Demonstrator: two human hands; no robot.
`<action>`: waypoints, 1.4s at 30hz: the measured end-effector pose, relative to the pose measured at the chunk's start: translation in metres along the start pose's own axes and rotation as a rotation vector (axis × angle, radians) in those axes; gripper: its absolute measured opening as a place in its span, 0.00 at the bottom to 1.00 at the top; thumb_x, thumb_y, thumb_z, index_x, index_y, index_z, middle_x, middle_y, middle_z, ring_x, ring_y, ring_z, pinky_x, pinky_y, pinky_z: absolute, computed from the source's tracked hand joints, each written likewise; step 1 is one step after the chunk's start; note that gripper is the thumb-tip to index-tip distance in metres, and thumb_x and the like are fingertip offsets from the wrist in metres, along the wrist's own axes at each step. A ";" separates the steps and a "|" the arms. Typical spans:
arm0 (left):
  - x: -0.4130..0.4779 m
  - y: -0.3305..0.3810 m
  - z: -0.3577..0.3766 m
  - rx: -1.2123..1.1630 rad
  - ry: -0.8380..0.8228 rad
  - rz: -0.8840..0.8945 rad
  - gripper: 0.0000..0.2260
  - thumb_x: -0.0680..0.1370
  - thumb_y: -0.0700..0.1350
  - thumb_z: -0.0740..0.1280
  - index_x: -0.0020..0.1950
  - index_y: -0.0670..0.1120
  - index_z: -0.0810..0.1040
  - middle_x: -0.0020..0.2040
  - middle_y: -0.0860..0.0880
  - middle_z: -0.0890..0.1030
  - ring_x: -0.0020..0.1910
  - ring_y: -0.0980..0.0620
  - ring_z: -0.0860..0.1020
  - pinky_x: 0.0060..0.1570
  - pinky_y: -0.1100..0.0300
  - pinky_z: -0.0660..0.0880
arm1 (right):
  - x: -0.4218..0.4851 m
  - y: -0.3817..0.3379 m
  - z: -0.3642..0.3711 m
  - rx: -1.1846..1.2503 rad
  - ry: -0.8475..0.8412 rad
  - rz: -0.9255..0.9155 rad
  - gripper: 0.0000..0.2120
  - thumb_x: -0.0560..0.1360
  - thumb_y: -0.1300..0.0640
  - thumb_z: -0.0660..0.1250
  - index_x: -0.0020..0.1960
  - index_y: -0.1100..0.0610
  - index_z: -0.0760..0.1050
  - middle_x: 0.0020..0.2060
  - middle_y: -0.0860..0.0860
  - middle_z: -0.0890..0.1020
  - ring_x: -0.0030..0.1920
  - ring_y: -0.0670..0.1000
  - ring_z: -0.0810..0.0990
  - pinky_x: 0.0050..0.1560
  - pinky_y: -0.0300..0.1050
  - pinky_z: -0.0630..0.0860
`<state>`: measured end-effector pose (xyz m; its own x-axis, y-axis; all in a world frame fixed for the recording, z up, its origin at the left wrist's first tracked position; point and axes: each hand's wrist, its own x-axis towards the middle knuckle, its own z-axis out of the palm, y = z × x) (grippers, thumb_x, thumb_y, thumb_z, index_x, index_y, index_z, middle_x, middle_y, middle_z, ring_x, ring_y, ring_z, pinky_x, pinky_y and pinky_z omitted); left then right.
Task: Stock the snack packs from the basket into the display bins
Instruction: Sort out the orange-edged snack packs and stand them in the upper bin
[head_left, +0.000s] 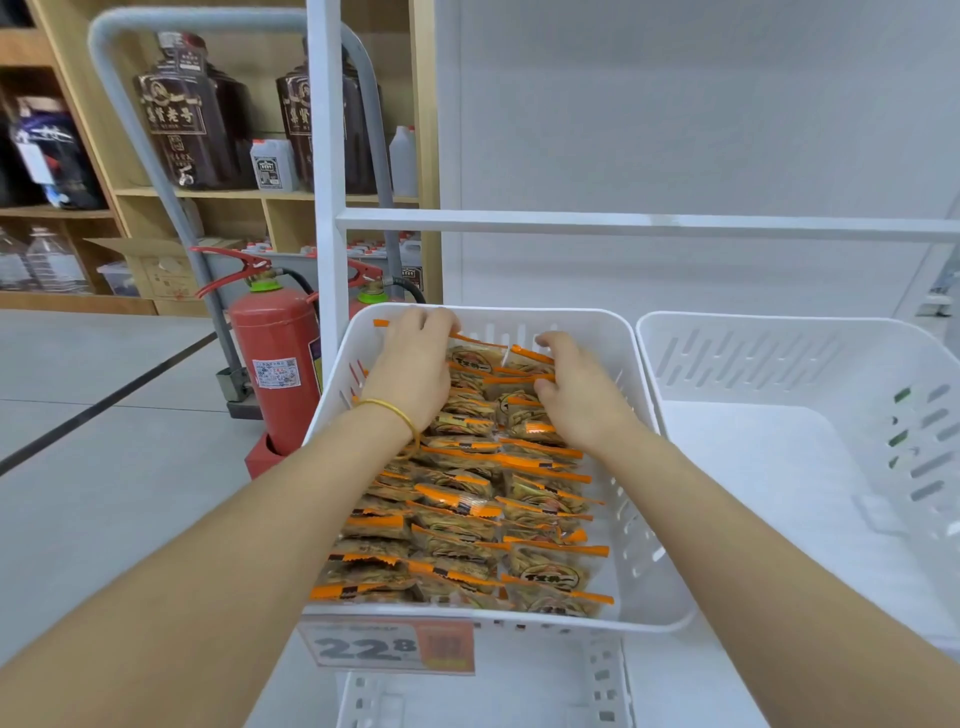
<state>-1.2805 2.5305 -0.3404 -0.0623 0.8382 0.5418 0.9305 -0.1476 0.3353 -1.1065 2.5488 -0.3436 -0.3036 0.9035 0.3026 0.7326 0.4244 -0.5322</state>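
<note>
A white slotted display bin (636, 525) in the middle of the view holds several rows of snack packs (467, 499) with orange edges and brown wrappers. My left hand (413, 366) reaches into the bin's far left corner, fingers curled over packs at the back wall. My right hand (579, 392) rests on the packs at the back right, fingers bent onto an orange-edged pack. Whether either hand truly grips a pack is unclear. A second white bin (779, 353) to the right has nothing in it. The basket is not in view.
A price tag reading 22.8 (387, 647) hangs on the bin's front. Two red fire extinguishers (275, 364) stand on the floor to the left beside a grey hand truck (156, 171). Wooden shelves (218, 195) with dark jars fill the back left.
</note>
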 end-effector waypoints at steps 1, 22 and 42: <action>-0.004 -0.002 -0.002 0.056 0.068 0.075 0.17 0.76 0.34 0.63 0.64 0.45 0.72 0.62 0.45 0.70 0.62 0.45 0.67 0.61 0.55 0.66 | -0.003 0.000 0.001 -0.009 0.033 0.017 0.22 0.81 0.59 0.57 0.73 0.55 0.58 0.69 0.58 0.66 0.62 0.61 0.73 0.60 0.54 0.72; -0.021 -0.009 -0.003 0.083 -0.071 0.143 0.15 0.82 0.42 0.53 0.66 0.47 0.72 0.57 0.46 0.78 0.59 0.47 0.69 0.56 0.55 0.67 | -0.012 -0.019 0.017 0.038 0.090 0.091 0.19 0.82 0.51 0.52 0.69 0.60 0.63 0.67 0.57 0.67 0.59 0.59 0.74 0.52 0.48 0.70; -0.292 0.099 -0.102 -0.131 -0.503 0.027 0.16 0.79 0.42 0.61 0.68 0.47 0.71 0.67 0.50 0.72 0.67 0.48 0.64 0.63 0.62 0.57 | -0.330 -0.028 -0.030 0.385 -0.054 0.085 0.15 0.80 0.62 0.57 0.65 0.55 0.71 0.57 0.47 0.73 0.53 0.46 0.73 0.57 0.34 0.69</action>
<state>-1.2071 2.2179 -0.3865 0.1725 0.9771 0.1249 0.8742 -0.2103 0.4377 -1.0087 2.2368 -0.4053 -0.2910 0.9337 0.2085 0.4772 0.3305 -0.8143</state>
